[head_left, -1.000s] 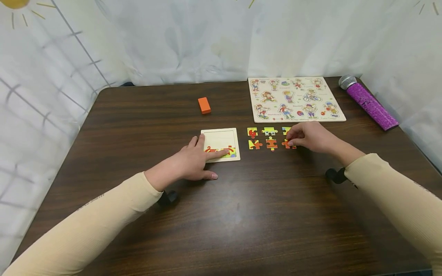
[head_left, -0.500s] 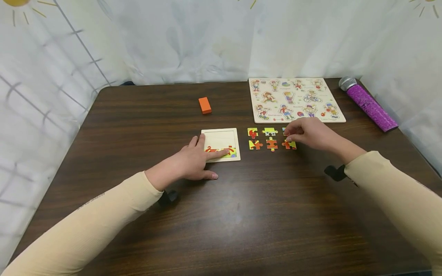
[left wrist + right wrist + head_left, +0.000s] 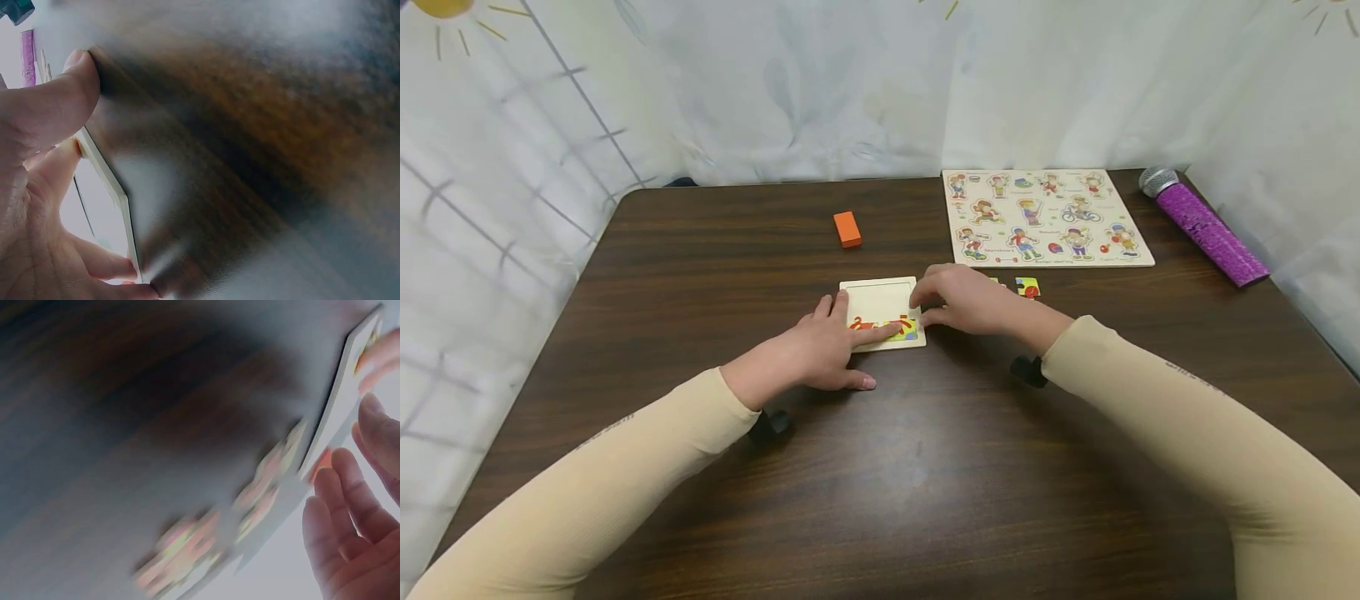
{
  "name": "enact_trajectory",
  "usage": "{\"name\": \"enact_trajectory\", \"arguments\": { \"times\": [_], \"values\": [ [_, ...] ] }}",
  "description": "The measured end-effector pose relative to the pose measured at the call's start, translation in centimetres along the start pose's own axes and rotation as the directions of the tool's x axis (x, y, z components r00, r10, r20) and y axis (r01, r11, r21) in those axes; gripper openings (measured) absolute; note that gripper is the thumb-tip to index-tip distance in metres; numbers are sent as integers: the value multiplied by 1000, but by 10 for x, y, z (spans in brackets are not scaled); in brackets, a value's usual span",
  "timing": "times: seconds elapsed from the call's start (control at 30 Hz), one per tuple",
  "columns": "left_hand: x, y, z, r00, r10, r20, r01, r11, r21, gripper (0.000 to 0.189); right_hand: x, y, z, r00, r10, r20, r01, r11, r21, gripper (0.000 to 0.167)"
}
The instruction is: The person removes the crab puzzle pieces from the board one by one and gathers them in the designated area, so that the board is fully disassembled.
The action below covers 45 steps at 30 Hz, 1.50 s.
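On the wooden tabletop lies a small square puzzle tray [image 3: 880, 300] with red and yellow puzzle pieces [image 3: 909, 329] along its near side. My left hand [image 3: 820, 346] rests on the tray's left part, its straight index finger touching those pieces. Beside the right rim, my right hand [image 3: 966, 300] has thumb and fingertips apart, and nothing shows between them. A loose yellow and red puzzle piece [image 3: 1027, 287] shows past the right wrist; that arm hides most of the others. Blurred loose pieces [image 3: 181, 553] appear in the right wrist view.
An orange block [image 3: 847, 229] lies behind the tray. Toward the back right is a large picture board [image 3: 1048, 218] with cartoon children. A purple glitter microphone [image 3: 1210, 229] sits farther right. White curtains [image 3: 812, 83] hang behind the dark table [image 3: 850, 483].
My right hand has moved left, away from the loose puzzle pieces, to the tray's right edge. My left hand has stayed in place on the tray.
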<state>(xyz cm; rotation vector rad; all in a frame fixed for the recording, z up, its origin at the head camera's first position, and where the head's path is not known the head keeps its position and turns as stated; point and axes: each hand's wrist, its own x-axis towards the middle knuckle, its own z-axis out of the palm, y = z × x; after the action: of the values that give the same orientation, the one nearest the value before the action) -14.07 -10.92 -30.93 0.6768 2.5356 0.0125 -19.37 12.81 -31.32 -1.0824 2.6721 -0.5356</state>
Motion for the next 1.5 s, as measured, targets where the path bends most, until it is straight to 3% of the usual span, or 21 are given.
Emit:
{"name": "enact_trajectory", "arguments": {
  "times": [0.17, 0.37, 0.57, 1.0, 1.5],
  "values": [
    [-1, -1, 0, 1000, 10, -7, -10, 1000, -4, 81, 12, -10, 9, 999, -31, 38, 33, 999, -43, 19],
    [-5, -9, 4, 998, 41, -37, -44, 997, -59, 81, 15, -12, 11, 998, -25, 51, 28, 998, -64, 18],
    [-11, -13, 11, 995, 88, -55, -91, 995, -46, 74, 16, -15, 11, 998, -20, 55, 24, 997, -75, 19],
    [-11, -11, 9, 996, 78, -32, -79, 996, -43, 72, 19, -16, 8, 997, 2, 76, 2, 999, -45, 19],
    [-12, -10, 7, 996, 90, -21, -91, 996, -15, 72, 56, -42, 21, 992, -51, 118, 48, 998, 30, 20]
  ]
}}
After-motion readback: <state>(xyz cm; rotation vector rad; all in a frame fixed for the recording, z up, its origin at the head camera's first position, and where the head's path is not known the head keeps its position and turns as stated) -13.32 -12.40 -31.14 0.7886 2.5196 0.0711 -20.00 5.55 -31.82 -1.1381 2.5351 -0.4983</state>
